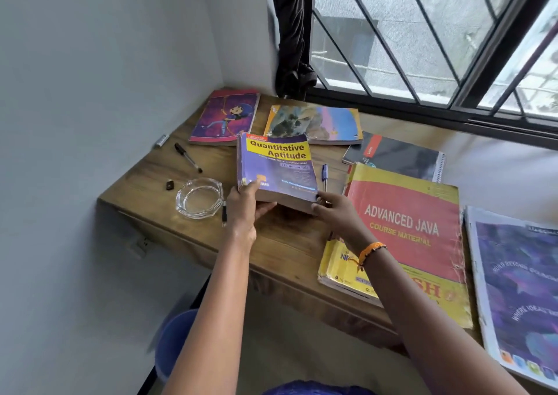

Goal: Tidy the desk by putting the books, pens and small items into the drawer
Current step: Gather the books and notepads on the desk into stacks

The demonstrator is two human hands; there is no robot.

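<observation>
A thick purple and yellow "Quantitative Aptitude" book [279, 165] is tilted up off the wooden desk [280, 243] at its near edge. My left hand [246, 204] grips its near left corner, thumb on the cover and fingers under it. My right hand [335, 210] grips the near right corner. A blue pen [324, 175] lies just right of the book. A black pen [187, 156] lies to the left. A small dark item [170, 185] and a small white item [161, 141] sit near the wall. No drawer is in view.
A glass ashtray [200, 198] stands left of my left hand, a dark stick [224, 212] beside it. Other books lie around: pink cartoon [225, 116], landscape cover [314, 122], black spiral notebook [395, 156], red "Advanced Java" [413, 228] on yellow books, a purple one [519, 289]. A barred window [422, 32] is behind.
</observation>
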